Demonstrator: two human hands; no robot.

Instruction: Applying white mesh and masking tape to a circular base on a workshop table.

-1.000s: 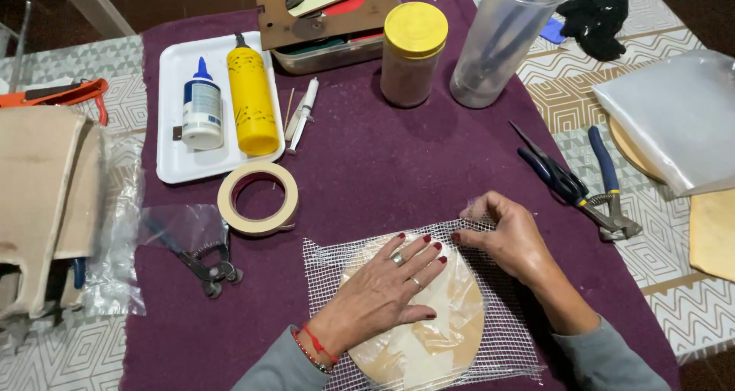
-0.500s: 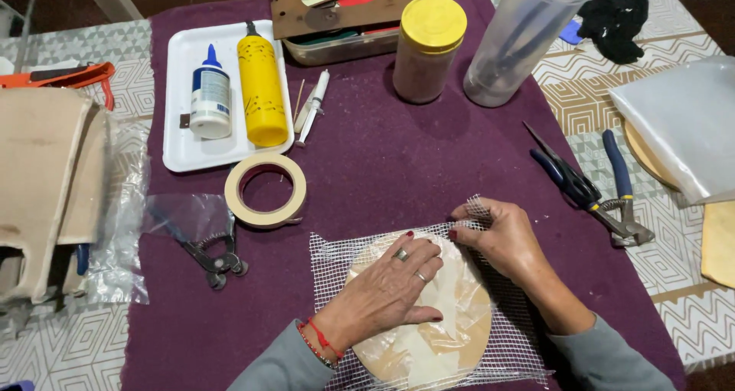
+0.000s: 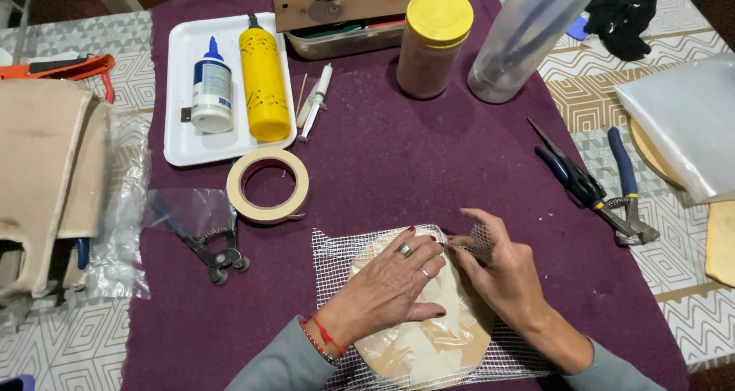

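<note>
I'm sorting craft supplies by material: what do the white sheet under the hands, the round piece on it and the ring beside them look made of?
Mesh sheet: looks like white open-weave fibre mesh, likely fibreglass; the purple cloth shows through its squares. Round disc: pale tan, matte, perhaps thin wood or board; hard to tell. Tape roll: cream paper masking tape, matte, by its look.

White glue bottle [image 3: 210,94], blue label; yellow bottle [image 3: 263,81] beside, on tray [image 3: 178,134].

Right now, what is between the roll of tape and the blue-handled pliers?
In the head view, only bare purple cloth lies between the roll of tape and the blue-handled pliers; nothing rests on that stretch.
</note>
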